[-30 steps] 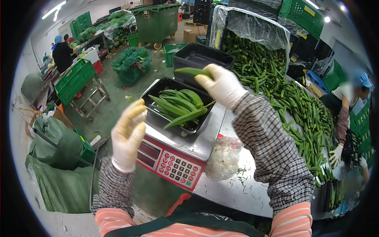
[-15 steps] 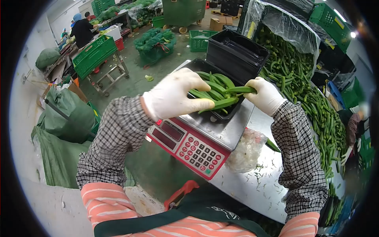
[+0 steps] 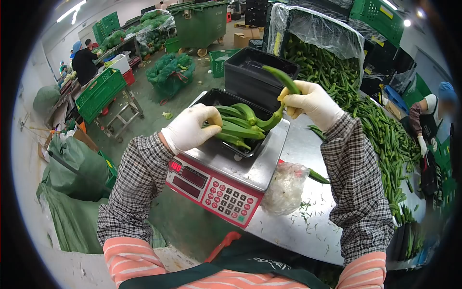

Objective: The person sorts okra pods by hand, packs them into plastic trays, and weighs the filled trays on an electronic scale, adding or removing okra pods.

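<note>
One plastic bag [image 3: 285, 189] flanks the scale [image 3: 204, 198]; right hand [image 3: 310, 103] grips okra [image 3: 282, 78]; left hand [image 3: 191, 128], grip unclear.

A vegetable packing room, with okra [image 3: 380, 139] heaped along a metal table [image 3: 308, 236] beside a digital scale [image 3: 211, 190] and black tubs [image 3: 257, 84]. Behind are green crates [image 3: 101, 95], a wheeled bin [image 3: 199, 26], bulging sacks [image 3: 74, 166], strip lights [image 3: 72, 10] and workers [image 3: 85, 65] in blue caps at produce-laden benches.

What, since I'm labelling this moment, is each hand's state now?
Left hand: curled at the okra in the tray; grip cannot be told.
Right hand: closed, holding a tilted okra pod; cannot tell about the curved pod below.
</note>
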Action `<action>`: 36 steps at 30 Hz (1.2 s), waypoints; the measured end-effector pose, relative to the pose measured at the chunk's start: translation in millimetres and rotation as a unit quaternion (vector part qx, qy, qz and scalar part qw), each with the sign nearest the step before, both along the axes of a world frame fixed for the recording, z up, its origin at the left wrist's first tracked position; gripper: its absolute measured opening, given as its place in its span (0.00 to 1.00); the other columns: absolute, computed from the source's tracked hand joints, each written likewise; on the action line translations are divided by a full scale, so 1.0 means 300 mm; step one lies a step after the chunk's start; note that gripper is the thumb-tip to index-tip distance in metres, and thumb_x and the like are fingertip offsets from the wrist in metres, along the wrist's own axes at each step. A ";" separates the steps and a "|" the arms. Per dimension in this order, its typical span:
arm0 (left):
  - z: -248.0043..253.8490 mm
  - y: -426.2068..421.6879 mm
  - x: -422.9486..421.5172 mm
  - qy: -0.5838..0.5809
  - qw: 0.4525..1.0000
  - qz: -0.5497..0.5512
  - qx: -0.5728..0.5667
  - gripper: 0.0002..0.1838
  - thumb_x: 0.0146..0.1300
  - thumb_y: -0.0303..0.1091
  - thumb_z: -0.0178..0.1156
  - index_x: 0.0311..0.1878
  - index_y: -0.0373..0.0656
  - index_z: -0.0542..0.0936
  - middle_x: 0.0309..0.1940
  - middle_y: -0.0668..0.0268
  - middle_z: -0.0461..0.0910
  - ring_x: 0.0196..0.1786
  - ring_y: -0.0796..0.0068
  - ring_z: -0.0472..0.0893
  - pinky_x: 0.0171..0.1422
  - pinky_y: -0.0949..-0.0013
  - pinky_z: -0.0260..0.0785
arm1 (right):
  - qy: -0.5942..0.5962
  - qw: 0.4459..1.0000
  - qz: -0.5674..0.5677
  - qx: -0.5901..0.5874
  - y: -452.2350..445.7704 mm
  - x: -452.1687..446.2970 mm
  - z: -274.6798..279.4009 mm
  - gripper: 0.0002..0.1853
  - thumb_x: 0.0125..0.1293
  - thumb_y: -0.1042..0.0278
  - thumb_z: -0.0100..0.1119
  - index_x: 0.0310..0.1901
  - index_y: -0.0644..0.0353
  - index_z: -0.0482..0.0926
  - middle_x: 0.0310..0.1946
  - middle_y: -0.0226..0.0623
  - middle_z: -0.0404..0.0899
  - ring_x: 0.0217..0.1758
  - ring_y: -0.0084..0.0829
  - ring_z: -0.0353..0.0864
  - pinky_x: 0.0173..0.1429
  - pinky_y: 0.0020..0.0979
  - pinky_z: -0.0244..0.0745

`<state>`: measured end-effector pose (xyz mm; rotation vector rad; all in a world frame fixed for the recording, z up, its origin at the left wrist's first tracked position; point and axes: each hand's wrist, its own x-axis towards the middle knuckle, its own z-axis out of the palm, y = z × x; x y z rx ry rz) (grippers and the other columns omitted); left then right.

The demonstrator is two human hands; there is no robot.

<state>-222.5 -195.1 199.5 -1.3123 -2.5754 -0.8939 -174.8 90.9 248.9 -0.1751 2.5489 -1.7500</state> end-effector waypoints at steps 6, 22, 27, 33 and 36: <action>0.018 -0.026 -0.100 -0.178 0.966 -0.001 0.190 0.03 0.59 0.22 0.57 0.37 0.35 0.77 0.34 0.69 0.77 0.39 0.82 0.75 0.49 0.77 0.68 | 0.039 0.994 -0.004 -0.104 0.115 0.076 0.036 0.08 0.59 0.73 0.55 0.39 0.66 0.75 0.29 0.34 0.75 0.28 0.22 0.75 0.37 0.26 0.75; -0.032 0.215 0.355 0.155 0.960 -0.154 0.174 0.26 0.47 0.35 0.68 0.50 0.34 0.74 0.44 0.55 0.76 0.49 0.56 0.75 0.58 0.59 0.65 | -0.016 0.984 -0.070 -0.164 0.125 0.462 -0.167 0.06 0.51 0.80 0.50 0.32 0.65 0.74 0.27 0.36 0.76 0.29 0.25 0.75 0.38 0.27 0.72; -0.241 0.378 0.551 0.081 0.975 -0.156 0.136 0.28 0.46 0.35 0.67 0.51 0.35 0.72 0.39 0.56 0.75 0.45 0.56 0.75 0.53 0.58 0.66 | -0.049 0.950 -0.051 -0.305 0.113 0.584 -0.283 0.07 0.52 0.77 0.54 0.34 0.66 0.74 0.27 0.40 0.76 0.28 0.29 0.75 0.37 0.30 0.72; -0.349 0.413 0.622 -0.069 0.967 -0.140 0.199 0.21 0.50 0.31 0.65 0.49 0.38 0.75 0.36 0.57 0.76 0.41 0.58 0.76 0.47 0.61 0.69 | -0.054 0.961 -0.247 -0.111 0.298 0.656 -0.415 0.10 0.61 0.74 0.52 0.43 0.67 0.74 0.30 0.35 0.77 0.26 0.22 0.75 0.31 0.22 0.72; -0.355 0.433 0.637 -0.113 0.956 -0.128 0.239 0.18 0.51 0.29 0.65 0.46 0.36 0.77 0.34 0.55 0.77 0.38 0.57 0.77 0.44 0.62 0.70 | -0.081 0.951 -0.297 -0.016 0.416 0.702 -0.521 0.11 0.59 0.72 0.54 0.42 0.68 0.75 0.28 0.34 0.76 0.25 0.21 0.74 0.30 0.23 0.70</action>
